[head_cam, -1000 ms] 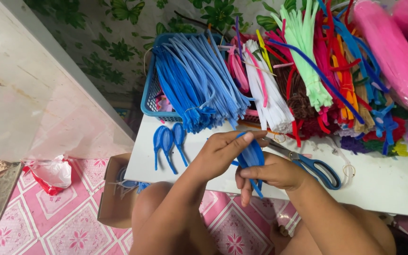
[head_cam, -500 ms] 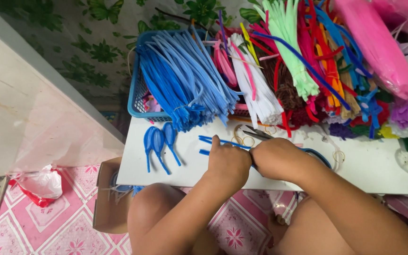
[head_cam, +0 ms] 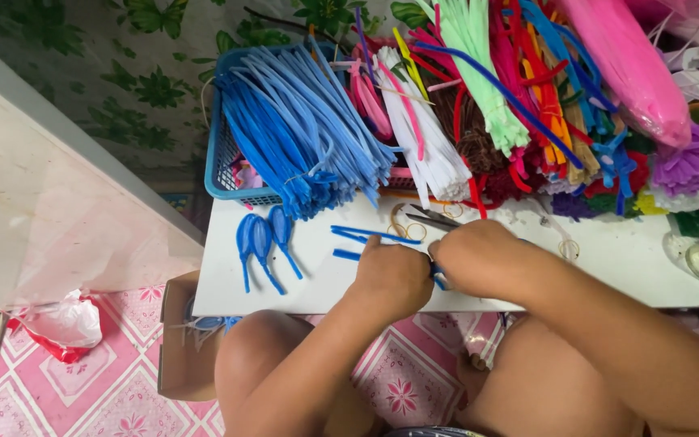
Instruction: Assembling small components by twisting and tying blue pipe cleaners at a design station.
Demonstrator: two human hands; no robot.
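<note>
Left hand point(head_cam: 394, 275): fingers curled shut, pinching thin fuzzy blue pipe-cleaner stems point(head_cam: 370, 235), which poke out leftward.
Right hand point(head_cam: 475, 257): fingers closed, gripping the same stems just beside.

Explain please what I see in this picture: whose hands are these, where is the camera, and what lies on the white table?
The camera sits on a person's head and looks down, so both hands are that person's own. The left hand and right hand meet over a white table, pinching blue pipe-cleaner pieces. Three finished blue loops lie to the left. Behind stands a blue basket of blue pipe cleaners, with many coloured bundles beside it. Scissors lie near the hands.
</note>
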